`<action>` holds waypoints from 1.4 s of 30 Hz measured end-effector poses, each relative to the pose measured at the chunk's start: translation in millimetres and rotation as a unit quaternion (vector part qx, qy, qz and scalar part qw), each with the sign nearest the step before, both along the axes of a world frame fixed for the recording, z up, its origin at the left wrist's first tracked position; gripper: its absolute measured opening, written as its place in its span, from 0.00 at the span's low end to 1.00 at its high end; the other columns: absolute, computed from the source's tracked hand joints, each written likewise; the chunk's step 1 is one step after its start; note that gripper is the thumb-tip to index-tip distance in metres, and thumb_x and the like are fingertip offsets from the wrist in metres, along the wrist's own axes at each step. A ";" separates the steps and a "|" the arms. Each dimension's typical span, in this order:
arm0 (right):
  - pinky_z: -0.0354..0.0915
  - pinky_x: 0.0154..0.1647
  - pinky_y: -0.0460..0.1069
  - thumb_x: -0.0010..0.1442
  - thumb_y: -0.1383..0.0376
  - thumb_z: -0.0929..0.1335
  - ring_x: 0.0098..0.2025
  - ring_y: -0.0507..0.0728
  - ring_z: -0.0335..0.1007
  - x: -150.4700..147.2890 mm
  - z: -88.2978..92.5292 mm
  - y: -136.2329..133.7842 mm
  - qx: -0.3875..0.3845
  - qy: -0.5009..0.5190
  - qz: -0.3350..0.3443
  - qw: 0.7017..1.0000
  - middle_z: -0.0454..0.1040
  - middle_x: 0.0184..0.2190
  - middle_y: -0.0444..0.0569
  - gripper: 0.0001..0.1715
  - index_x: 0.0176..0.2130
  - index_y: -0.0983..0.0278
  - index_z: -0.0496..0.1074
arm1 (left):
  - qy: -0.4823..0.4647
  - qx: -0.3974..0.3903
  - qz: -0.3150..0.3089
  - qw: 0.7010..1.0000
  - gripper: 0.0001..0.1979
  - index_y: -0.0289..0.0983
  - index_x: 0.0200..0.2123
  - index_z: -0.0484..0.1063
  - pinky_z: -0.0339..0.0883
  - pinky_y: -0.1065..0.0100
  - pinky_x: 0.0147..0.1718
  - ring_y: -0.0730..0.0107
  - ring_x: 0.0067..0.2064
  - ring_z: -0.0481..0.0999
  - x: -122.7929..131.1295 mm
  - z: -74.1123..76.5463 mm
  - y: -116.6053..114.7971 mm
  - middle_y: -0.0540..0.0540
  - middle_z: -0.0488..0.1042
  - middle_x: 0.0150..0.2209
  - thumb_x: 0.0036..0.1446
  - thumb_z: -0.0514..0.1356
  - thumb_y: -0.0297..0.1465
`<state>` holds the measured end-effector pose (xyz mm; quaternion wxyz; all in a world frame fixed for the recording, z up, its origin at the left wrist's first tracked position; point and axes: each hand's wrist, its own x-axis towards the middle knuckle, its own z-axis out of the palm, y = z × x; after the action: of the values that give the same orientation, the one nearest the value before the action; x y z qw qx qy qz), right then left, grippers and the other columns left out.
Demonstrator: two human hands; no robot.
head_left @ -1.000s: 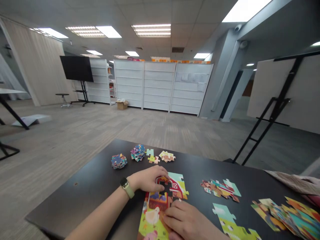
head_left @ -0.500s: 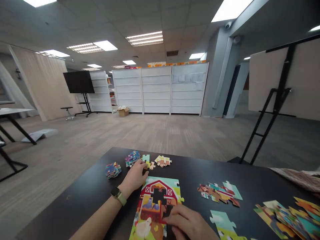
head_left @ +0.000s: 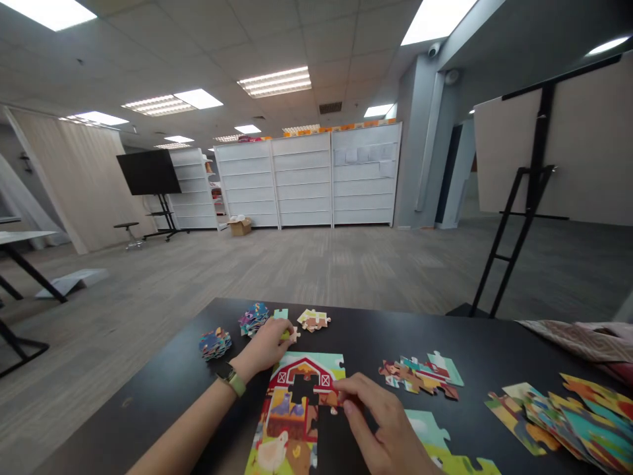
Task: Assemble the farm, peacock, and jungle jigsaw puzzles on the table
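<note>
A partly joined jigsaw puzzle [head_left: 289, 425] with a red barn and a white hen lies on the dark table before me. Dark gaps show in its middle and lower right side. My right hand [head_left: 383, 419] pinches a puzzle piece [head_left: 329, 400] at the puzzle's right edge with thumb and forefinger, partly covering it. Beyond the top left corner, my left hand [head_left: 264, 344], with a watch at the wrist, has thumb and forefinger around a small green puzzle piece [head_left: 285, 335]. A light blue piece [head_left: 281, 314] shows just behind those fingers.
Piles of pieces lie near the left hand: a blue-orange stack [head_left: 215, 344], a purple stack [head_left: 254, 319] and a cream pile [head_left: 314, 320]. On the right are a mixed pile [head_left: 422, 376], joined sky-and-grass pieces [head_left: 430, 432], larger pieces [head_left: 564, 419] and a cloth [head_left: 576, 340].
My right hand has moved up along the puzzle's right edge, from its lower gap to beside the barn. My left hand stays by the small pieces. The view has shifted slightly right.
</note>
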<state>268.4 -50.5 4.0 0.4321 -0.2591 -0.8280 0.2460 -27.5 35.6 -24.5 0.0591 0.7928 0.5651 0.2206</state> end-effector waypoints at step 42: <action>0.58 0.25 0.43 0.55 0.70 0.67 0.24 0.50 0.68 -1.2 2.1 9.5 -0.296 -0.219 0.041 0.929 0.76 0.23 0.42 0.07 0.33 0.64 0.76 | -0.224 -0.185 -0.232 0.928 0.07 0.35 0.41 0.78 0.62 0.73 0.29 0.72 0.29 0.72 49.8 35.0 -52.9 0.49 0.78 0.31 0.60 0.65 0.32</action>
<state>267.2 -41.0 6.1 0.1337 -0.3887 -0.8013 0.4347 22.3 -17.3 10.5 0.3795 0.8069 0.3679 0.2636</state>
